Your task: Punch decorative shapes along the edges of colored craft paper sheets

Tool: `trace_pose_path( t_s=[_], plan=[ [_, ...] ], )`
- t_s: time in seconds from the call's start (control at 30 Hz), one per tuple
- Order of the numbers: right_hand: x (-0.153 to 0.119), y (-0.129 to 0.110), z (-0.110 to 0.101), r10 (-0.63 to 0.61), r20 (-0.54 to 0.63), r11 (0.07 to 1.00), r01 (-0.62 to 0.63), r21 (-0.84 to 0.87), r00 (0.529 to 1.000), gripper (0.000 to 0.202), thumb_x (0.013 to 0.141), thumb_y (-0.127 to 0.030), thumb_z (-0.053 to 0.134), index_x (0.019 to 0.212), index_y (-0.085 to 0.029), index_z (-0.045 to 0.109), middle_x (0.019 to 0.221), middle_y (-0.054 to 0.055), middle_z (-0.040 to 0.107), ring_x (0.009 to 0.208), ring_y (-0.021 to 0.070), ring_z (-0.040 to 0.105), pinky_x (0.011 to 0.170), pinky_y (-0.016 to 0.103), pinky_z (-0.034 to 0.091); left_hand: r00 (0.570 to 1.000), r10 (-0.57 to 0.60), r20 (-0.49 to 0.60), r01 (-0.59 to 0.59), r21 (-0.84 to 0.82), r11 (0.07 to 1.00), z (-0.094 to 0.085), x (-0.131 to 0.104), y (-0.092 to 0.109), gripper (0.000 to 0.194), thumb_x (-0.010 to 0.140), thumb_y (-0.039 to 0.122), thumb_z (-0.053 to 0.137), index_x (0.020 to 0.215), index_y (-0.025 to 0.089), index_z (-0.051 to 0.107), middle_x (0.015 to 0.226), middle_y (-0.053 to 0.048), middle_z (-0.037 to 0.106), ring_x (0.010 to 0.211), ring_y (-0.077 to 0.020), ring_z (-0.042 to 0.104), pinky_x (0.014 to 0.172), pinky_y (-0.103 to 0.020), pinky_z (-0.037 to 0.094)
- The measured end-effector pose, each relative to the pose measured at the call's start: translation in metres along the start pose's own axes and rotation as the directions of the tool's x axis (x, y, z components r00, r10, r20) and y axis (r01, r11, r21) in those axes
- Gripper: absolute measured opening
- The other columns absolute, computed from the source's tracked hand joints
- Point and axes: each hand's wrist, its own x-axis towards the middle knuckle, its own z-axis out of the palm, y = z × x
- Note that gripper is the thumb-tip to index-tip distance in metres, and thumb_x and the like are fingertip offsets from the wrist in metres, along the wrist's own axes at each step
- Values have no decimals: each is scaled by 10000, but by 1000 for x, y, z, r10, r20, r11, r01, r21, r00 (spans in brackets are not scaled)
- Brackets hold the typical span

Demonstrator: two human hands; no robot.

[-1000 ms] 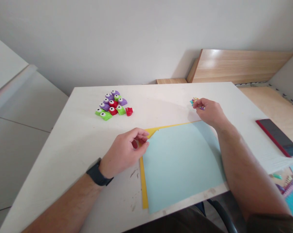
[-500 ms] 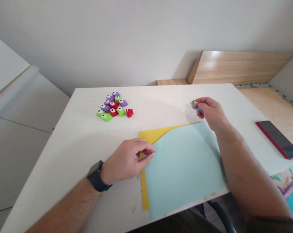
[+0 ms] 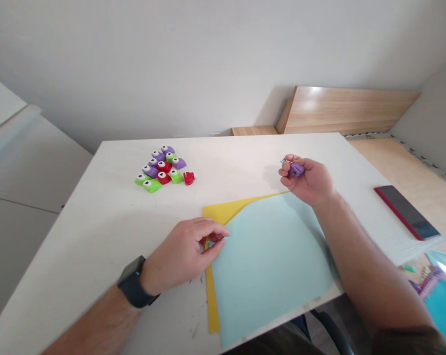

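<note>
My left hand (image 3: 188,251), with a dark watch on the wrist, is closed at the left edge of a light blue sheet of paper (image 3: 271,256), thumb and fingers pinched on its upper left part. Under that sheet lies a yellow sheet (image 3: 221,211), showing along the top and left. Beyond the far edge of the paper, my right hand (image 3: 308,180) is turned palm up, its fingers curled round a small purple craft punch (image 3: 297,170). Tiny turquoise and gold bits (image 3: 283,161) show by its fingertips; what they are is too small to tell.
Several green, red and purple craft punches (image 3: 158,170) sit grouped at the back left of the white table (image 3: 93,222). One red punch (image 3: 189,178) lies on its side beside them. A phone with a red edge (image 3: 406,212) rests on the right. Wooden boards (image 3: 349,109) stand behind.
My right hand has turned from palm down to palm up, bringing the purple punch into sight. My left hand stays on the paper. The whole view has shifted slightly.
</note>
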Motion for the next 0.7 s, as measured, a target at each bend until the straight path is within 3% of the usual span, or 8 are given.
trace_pose_path(
  t_s=[0.3, 0.7],
  plan=[
    [-9, 3, 14, 57, 136, 996, -66, 64, 989, 39, 868, -223, 615, 896, -201, 600, 807, 7, 594, 624, 118, 448, 493, 232, 366, 1000, -15, 7, 15, 6, 1000, 0, -2, 0, 127, 920, 227, 619, 998, 245, 718, 920, 9, 726, 765, -120, 657, 723, -251, 509],
    [-11, 10, 19, 73, 173, 997, -74, -4, 982, 169, 943, -371, 574, 994, -215, 616, 794, 13, 687, 536, 105, 457, 410, 206, 314, 1000, -15, 11, 15, 6, 1000, 0, -1, 0, 130, 925, 228, 607, 998, 244, 715, 915, 1, 726, 755, -127, 655, 715, -259, 508]
  ],
)
